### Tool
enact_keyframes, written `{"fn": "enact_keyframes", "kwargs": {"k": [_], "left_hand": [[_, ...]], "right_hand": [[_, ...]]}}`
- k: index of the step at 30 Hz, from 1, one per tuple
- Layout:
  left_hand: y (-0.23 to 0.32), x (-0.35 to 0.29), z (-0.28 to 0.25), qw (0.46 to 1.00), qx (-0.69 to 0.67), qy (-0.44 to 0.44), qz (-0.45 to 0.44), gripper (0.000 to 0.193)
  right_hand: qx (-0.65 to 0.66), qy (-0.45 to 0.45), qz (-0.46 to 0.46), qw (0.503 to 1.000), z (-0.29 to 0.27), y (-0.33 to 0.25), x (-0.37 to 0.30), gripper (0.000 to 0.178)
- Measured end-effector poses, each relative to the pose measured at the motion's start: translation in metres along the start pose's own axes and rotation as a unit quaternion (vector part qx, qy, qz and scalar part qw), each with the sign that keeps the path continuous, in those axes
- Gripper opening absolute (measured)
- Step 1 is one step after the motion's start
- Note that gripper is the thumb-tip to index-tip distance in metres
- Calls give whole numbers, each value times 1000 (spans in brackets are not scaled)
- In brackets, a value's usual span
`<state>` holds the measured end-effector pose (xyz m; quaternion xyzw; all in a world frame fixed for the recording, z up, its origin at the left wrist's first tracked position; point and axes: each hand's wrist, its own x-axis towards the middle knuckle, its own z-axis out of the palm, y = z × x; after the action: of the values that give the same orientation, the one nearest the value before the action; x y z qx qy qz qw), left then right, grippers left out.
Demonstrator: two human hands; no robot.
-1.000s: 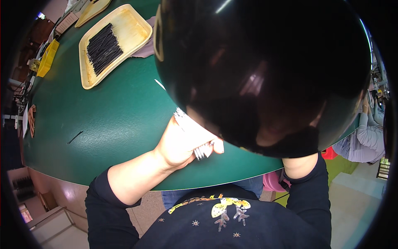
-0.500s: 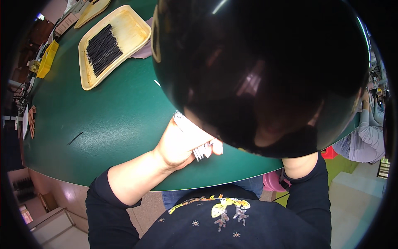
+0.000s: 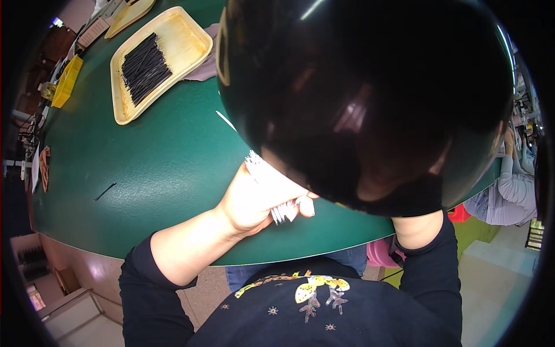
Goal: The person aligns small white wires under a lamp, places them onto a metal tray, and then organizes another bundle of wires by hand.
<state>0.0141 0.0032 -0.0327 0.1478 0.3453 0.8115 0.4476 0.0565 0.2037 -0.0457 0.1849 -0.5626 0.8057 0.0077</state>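
"Starting with the left grip, what is held there?"

"A bundle of thin sticks is clasped inside it, with pale ends exposed on the grip's far side and dark-tipped ends on its near side. Much of the bundle is washed out by glare."

"And the right grip?"

"It is hidden under a glossy black dome, by which the area to the right of the left grip is covered. Only the right wrist is seen at the dome's near edge, so whether that grip is parted or pressed together cannot be told."

"What is found on the green surface?"

"Beyond the left grip, to its left, dark sticks are laid in a yellowed tray, by which a greyish cloth is partly covered."

"Anything closer?"

"A slim white stick is seen just beyond the left grip, and a lone dark stick is placed well to the left."
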Motion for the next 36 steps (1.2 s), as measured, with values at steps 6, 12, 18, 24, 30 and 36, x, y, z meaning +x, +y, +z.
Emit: {"fn": "enact_keyframes", "kwargs": {"k": [6,12,18,24,30,36], "left_hand": [[1,1,1,1000,20,-21,-10,13],[-5,3,-3,999,13,-32,22,13],[2,2,1,1000,9,4,-24,12],[-1,6,-6,998,19,-49,20,17],[5,3,5,1000,8,-18,20,15],[8,6,12,876,423,-65,224,3]], "right_hand": [[-184,-18,51,981,6,-5,4,38],[-180,-35,55,981,4,1,3,37],[-441,-47,-136,886,1,-18,9,29],[90,47,146,984,3,2,-3,41],[-36,80,46,995,11,4,-4,40],[-173,75,43,981,1,-13,5,37]]}}
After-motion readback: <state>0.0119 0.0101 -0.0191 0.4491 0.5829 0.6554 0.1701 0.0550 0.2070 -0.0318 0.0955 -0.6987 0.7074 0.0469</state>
